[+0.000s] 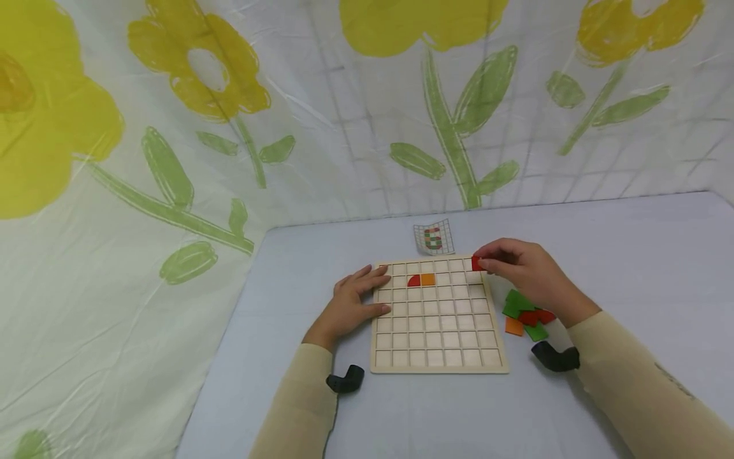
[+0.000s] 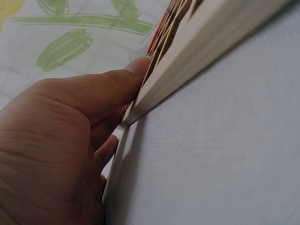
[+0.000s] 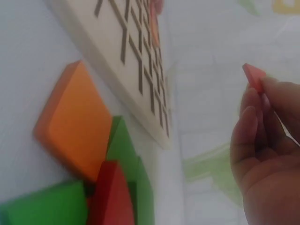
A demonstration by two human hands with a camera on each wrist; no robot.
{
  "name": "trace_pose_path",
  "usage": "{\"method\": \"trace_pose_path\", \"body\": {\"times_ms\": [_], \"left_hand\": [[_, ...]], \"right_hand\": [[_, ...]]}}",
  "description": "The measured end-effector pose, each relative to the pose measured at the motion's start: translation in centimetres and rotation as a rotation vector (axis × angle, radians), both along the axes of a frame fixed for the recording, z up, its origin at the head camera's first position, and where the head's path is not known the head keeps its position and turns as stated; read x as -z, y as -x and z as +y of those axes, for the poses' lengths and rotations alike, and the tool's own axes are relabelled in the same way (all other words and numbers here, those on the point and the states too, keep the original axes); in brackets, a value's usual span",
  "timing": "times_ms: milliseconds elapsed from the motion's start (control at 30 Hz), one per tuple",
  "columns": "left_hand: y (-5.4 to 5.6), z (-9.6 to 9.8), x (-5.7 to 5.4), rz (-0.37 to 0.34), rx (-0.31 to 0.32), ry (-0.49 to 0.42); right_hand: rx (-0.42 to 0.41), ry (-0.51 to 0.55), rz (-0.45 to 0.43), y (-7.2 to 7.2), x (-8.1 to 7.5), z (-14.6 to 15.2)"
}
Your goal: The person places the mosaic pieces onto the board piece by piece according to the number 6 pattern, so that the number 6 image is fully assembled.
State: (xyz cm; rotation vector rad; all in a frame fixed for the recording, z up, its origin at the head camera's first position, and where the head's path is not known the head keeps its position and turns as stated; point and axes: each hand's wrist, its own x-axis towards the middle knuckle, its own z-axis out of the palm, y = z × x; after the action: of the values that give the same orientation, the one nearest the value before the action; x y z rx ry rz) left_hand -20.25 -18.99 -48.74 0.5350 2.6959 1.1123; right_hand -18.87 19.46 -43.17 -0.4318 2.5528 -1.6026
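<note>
1. Right sleeve [image 1: 648, 389], cream: nearest the camera, running back from the right grip [image 1: 524, 271].
2. Wooden board [image 1: 439, 370], gridded: on the desk [image 1: 430, 417], between the two grips.
3. Tiles set in the board, two: red quarter-round [image 1: 414, 282] and orange square [image 1: 427, 280], side by side, just right of the left grip [image 1: 351, 303].
4. Held tile, red [image 1: 476, 263]: one, at the right grip's fingertips, over the board's far right corner; not yet in a cell.
5. Loose tiles [image 1: 518, 301], green, red and orange: heaped on the desk, below the right grip; count uncertain, some overlapped.
6. Pattern card [image 1: 434, 238]: beyond the board, left of the right grip; shows more coloured cells than the board carries. Progress judged early, most tiles remaining.
7. Right grip: thumb and finger pinching the red tile, hand raised, palm turned inward.
8. Left grip: relaxed, grasping nothing; fingers and thumb spread, resting across the board's left edge, apparently steadying it.
</note>
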Motion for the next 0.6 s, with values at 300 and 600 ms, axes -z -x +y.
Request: {"method": "trace_pose_path", "body": {"times_ms": [300, 600], "left_hand": [[-0.2, 0.0, -0.3, -0.007, -0.001, -0.013], [-0.1, 0.0, -0.3, 0.000, 0.012, -0.030]], "right_hand": [[-0.015, 0.056, -0.008, 1.2, -0.1, -1.8], [0.000, 0.084, 0.000, 1.8, -0.4, -3.5]]}}
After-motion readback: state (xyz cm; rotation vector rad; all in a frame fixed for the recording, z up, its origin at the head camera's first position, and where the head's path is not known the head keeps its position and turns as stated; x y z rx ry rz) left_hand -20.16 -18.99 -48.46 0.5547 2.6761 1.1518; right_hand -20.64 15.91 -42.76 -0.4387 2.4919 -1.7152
